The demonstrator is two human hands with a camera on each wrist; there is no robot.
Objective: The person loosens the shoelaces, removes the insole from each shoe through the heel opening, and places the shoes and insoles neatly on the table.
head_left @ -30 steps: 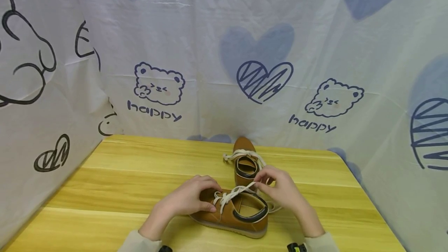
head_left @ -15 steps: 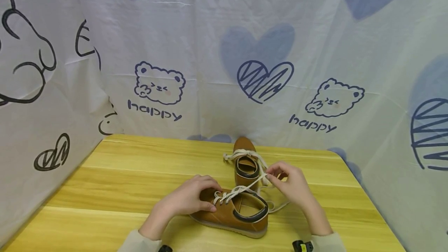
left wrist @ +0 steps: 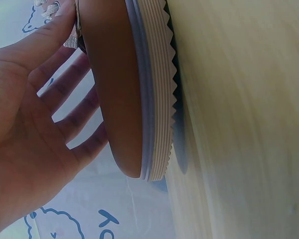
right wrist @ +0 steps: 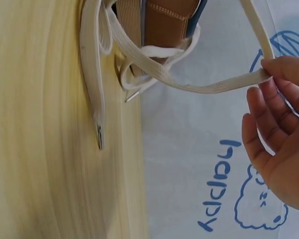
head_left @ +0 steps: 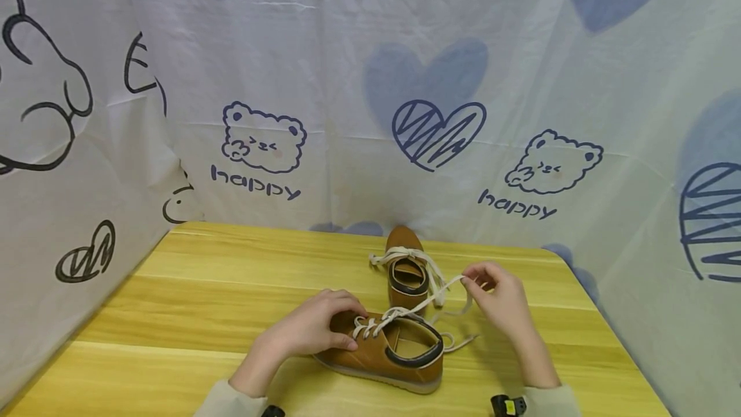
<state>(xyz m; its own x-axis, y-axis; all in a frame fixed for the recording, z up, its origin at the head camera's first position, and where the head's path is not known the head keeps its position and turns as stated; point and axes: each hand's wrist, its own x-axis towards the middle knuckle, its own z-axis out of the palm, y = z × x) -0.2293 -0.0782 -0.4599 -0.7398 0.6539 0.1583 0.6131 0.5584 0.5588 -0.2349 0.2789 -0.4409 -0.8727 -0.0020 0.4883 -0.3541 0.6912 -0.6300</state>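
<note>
A brown shoe [head_left: 384,362] with white laces and a dark collar lies sideways near the table's front, toe to the left. Over its front part lies my left hand [head_left: 307,327], holding it with the thumb on the near side and the fingers across the far side. In the left wrist view the fingers reach round the brown upper [left wrist: 112,89]. My right hand [head_left: 505,298] is raised to the right of the shoe and pinches a white shoelace [head_left: 428,301] between thumb and fingertips. That lace [right wrist: 209,88] runs slanting back to the shoe's eyelets.
A second brown shoe [head_left: 401,237], its laces tied in a bow, stands behind the first, toe toward the back curtain [head_left: 347,82]. Another lace end [head_left: 463,343] of the near shoe trails on the wooden table [head_left: 231,288] at the right.
My right hand has moved right and slightly up, drawing the shoelace out longer. A loose lace end has come down onto the table. My left hand and the near shoe stay in place.
</note>
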